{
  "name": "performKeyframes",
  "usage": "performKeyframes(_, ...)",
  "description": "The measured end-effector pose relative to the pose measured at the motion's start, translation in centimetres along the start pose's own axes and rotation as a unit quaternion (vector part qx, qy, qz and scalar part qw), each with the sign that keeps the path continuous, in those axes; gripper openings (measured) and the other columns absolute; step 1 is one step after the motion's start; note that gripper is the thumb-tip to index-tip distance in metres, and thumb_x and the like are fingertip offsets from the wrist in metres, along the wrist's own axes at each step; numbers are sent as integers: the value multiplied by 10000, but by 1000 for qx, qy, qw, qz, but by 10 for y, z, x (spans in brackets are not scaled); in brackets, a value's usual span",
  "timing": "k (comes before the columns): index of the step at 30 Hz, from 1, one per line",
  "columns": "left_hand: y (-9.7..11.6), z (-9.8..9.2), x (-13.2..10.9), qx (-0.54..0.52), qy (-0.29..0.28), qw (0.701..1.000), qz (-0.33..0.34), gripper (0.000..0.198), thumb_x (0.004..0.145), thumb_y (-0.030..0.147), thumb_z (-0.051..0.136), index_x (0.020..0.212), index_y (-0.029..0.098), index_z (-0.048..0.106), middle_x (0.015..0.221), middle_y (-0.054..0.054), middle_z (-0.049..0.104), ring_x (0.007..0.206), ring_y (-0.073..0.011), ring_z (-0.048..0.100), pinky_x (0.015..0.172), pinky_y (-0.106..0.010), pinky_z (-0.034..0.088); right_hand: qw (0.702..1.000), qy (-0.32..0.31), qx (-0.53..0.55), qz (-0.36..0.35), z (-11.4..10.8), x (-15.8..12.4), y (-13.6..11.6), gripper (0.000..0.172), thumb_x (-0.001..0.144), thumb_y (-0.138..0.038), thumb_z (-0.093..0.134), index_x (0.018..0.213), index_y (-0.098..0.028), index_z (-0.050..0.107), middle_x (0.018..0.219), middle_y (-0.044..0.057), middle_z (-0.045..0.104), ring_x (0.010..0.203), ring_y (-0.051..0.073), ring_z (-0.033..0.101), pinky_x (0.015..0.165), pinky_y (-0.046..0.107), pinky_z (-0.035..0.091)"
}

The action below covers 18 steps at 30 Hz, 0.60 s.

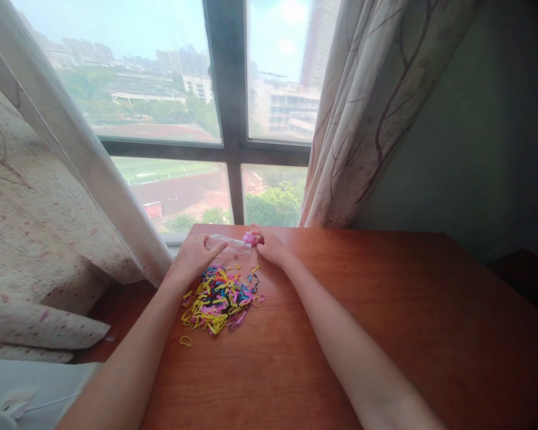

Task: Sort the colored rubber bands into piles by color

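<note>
A clear plastic container point(228, 245) lies sideways near the table's far edge, a small pink top point(249, 238) at its right end. My left hand point(192, 258) is closed around the container's left end, its thumb lying along the near side. At the other end, the fingers of my right hand point(271, 246) are closed about the pink top; part of what they grip is hidden. Just this side of both hands spreads a loose heap of small rubber bands point(222, 298) in yellow, pink, blue, black and red. One yellow rubber band point(185, 341) lies apart, nearer me.
The brown wooden table point(363, 310) stands against a window with a dark frame point(233, 119). Patterned curtains hang at the left point(40, 179) and right point(363, 107). A white surface with a cable point(40, 403) is at the lower left.
</note>
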<state>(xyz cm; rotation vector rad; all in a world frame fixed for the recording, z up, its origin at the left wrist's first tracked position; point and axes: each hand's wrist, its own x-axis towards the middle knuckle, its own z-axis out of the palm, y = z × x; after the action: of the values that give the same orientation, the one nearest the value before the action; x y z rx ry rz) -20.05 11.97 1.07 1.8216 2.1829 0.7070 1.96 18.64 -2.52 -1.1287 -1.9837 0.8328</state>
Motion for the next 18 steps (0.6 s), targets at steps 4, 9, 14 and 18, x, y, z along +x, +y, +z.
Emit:
performKeyframes(4,2,-4,-6,0,5,1000,1,707,744,664,544,1166,100,608,1118,-176,672,1000,-309,638,865,-379,479,998,40,-25,29,-3,-16,5,560,786,38,484,1270,-222,594,1092,35,689,924,137,658,850,257,518)
performKeyframes(9,12,-15,-21,-11,53,998,-8,657,803,602,481,1191,82,581,1132,-183,657,1005,-315,630,889,-415,477,993,72,-87,36,0,-55,-6,229,830,-68,548,973,-168,697,1004,94,652,963,217,599,905,356,470)
performKeyframes(14,53,-12,-58,-41,102,993,42,435,865,449,468,1150,137,570,1130,-141,643,963,-275,615,904,-410,460,992,50,-115,13,10,-85,-30,84,822,-158,624,800,-199,694,883,76,642,905,241,568,842,357,448)
performKeyframes(18,106,8,-101,-66,45,987,139,257,897,319,460,1080,198,593,1009,-80,662,879,-218,629,833,-347,481,994,35,-101,-3,5,-96,-33,89,814,-156,631,775,-212,688,805,25,657,798,192,577,774,290,444)
